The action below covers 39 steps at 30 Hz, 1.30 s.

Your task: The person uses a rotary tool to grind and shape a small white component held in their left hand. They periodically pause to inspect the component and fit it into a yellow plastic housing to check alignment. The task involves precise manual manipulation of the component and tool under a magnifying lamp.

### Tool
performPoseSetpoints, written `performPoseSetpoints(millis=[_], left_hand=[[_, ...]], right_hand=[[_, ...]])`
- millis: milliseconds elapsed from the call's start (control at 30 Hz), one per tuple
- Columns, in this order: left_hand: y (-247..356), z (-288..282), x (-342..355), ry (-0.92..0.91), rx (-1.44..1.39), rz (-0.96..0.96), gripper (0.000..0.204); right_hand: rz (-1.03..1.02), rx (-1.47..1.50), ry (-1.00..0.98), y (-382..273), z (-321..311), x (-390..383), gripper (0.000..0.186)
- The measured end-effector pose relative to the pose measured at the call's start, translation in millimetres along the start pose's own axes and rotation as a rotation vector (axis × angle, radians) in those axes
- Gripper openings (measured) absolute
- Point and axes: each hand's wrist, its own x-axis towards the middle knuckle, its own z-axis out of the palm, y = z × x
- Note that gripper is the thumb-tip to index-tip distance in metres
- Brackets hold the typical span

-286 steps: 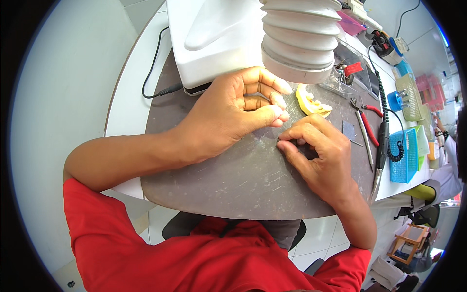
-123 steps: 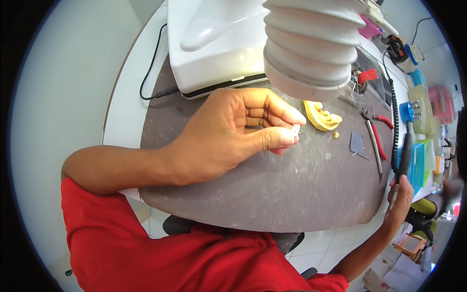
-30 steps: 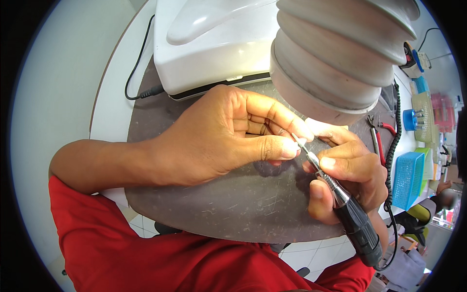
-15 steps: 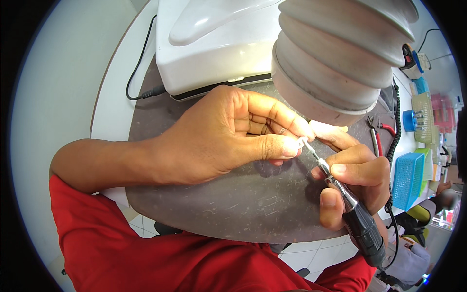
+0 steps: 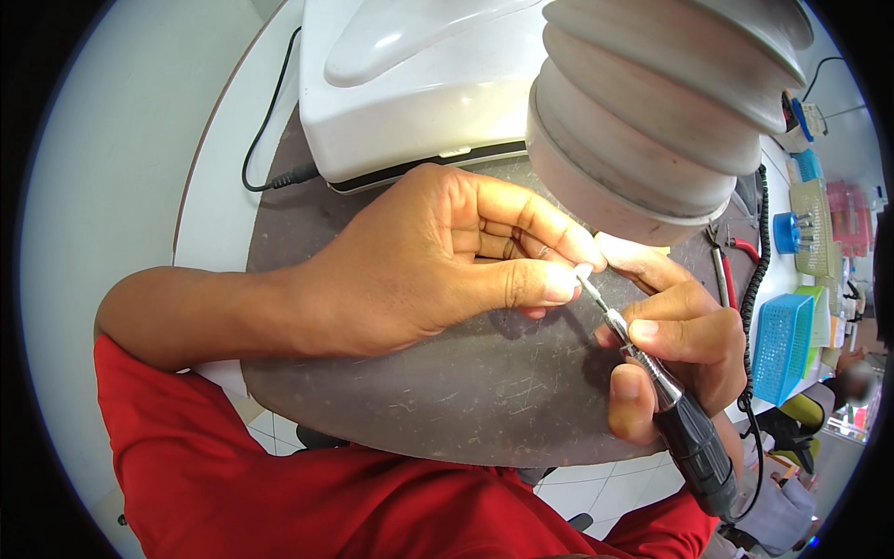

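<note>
My left hand (image 5: 438, 261) pinches a small white piece (image 5: 583, 270) between thumb and forefinger, which cover most of it. Its shape is too small to make out; it may be a dental piece. In my right hand (image 5: 684, 326) is a rotary handpiece (image 5: 694, 447) with a black grip and a metal nose, held like a pen and slanting up to the left. The tip of its thin bit meets the white piece or stops just beside it. Both hands hover over the dark, scratched work mat (image 5: 466, 401), their fingertips close together.
A ribbed grey suction hose (image 5: 652, 121) hangs just above my right hand. Behind my left hand stands a white machine (image 5: 419, 121) with a black cable (image 5: 270, 112). Red-handled pliers (image 5: 724, 270), a coiled cord (image 5: 759, 252) and a blue basket (image 5: 780, 349) lie to the right.
The white piece has turned slightly and shows less between my fingertips. The handpiece has shifted a little, its rear end moving slightly left. The hose appears a little further right.
</note>
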Motion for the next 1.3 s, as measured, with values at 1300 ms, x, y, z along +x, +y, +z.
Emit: performPoseSetpoints(millis=[1300], left_hand=[[6.5, 3.1, -2.3, 0.040, -0.024, -0.085, 0.037]], right_hand=[[-0.080, -0.086, 0.041, 6.3, 5.5, 1.9, 0.029]])
